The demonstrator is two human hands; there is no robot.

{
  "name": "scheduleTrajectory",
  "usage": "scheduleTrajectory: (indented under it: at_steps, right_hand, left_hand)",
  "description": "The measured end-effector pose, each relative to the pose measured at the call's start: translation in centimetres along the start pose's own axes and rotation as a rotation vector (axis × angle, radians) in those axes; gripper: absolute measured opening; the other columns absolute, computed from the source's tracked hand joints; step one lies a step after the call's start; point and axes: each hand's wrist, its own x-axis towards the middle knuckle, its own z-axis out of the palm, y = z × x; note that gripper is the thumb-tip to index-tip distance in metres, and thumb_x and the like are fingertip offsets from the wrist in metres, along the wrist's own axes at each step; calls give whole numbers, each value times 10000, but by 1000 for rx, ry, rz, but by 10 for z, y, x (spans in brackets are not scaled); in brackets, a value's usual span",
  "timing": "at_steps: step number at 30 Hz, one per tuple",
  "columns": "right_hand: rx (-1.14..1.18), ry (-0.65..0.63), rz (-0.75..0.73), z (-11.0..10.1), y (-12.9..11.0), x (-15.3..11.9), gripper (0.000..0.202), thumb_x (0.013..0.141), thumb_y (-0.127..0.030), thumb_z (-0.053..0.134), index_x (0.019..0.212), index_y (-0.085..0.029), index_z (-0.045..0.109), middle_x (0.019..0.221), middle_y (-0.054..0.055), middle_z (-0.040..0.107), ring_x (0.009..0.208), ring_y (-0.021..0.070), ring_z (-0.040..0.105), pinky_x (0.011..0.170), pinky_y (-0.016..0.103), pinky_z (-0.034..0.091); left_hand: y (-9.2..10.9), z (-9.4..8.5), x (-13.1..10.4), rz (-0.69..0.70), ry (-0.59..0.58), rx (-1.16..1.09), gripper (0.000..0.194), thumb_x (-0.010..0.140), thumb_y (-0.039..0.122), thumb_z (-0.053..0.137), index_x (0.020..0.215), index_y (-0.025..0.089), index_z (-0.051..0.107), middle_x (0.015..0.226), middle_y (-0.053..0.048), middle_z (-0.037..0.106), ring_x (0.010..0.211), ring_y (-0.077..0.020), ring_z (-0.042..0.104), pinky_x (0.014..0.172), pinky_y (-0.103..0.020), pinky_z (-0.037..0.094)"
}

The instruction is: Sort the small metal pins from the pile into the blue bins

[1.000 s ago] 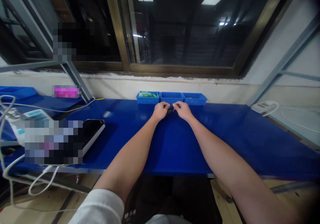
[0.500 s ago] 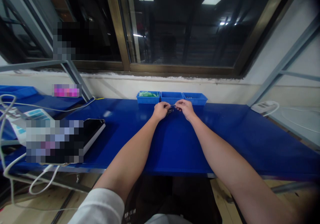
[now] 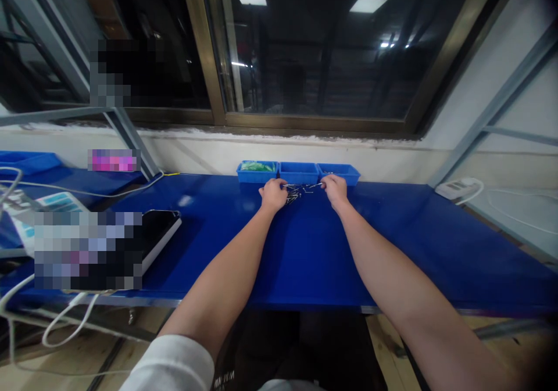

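Observation:
A small pile of thin, shiny metal pins (image 3: 293,198), perhaps screws, lies on the blue table (image 3: 300,251) between my hands. My left hand (image 3: 273,194) is at the pile's left side with its fingers curled closed; whatever they hold is hidden. To the right, my right hand (image 3: 335,190) pinches one slender metal pin (image 3: 317,185) that points left toward the pile. Just behind the hands stand three joined blue bins: the left bin (image 3: 257,176) contains green packets, the middle bin (image 3: 299,174) is beside it, and the right bin (image 3: 349,176) is partly behind my right hand.
A dark flat device (image 3: 161,228) with a pale edge and white cables (image 3: 70,327) occupies the left side. A white power strip (image 3: 455,189) lies at the right end. Metal frame posts (image 3: 131,141) rise near the window, and another blue bin (image 3: 32,161) stands far left.
My hands have moved apart from near each other. The right one went rightward with a pin, while the left shifted slightly and more of the pile shows.

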Motion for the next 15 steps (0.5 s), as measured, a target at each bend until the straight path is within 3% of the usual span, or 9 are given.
scheduleTrajectory:
  at_steps: [5, 8, 11, 15]
  right_hand:
    - [162, 140, 105, -3, 4, 9, 228, 634, -327, 537, 702, -141, 650, 671, 34, 644, 625, 163, 556, 585, 269, 429]
    - [244, 112, 132, -9, 9, 17, 428, 620, -286, 548, 1011, -135, 633, 955, 86, 667, 734, 181, 589, 586, 274, 458]
    - [258, 71, 137, -16, 15, 21, 666, 614, -237, 546, 1274, -183, 480, 1213, 118, 567, 827, 195, 599, 563, 267, 464]
    - [154, 114, 82, -17, 17, 19, 719, 591, -205, 549, 1300, -126, 457, 1128, 127, 605, 774, 180, 598, 640, 287, 481]
  left_hand:
    - [-4, 3, 1, -11, 3, 13, 271, 795, 206, 487, 1007, 239, 653, 1160, -72, 604, 1099, -257, 528, 932, -436, 354]
    - [-4, 4, 0, 3, -12, 24, 273, 801, 224, 482, 1021, 245, 641, 1163, -72, 599, 1098, -257, 529, 931, -445, 355]
    - [-4, 5, 1, 12, -50, 54, 270, 804, 249, 488, 1033, 248, 630, 1155, -80, 600, 1098, -262, 530, 928, -447, 357]
    - [-4, 6, 1, 31, -86, 92, 308, 818, 299, 480, 1092, 234, 604, 1178, -101, 585, 1111, -279, 528, 924, -448, 370]
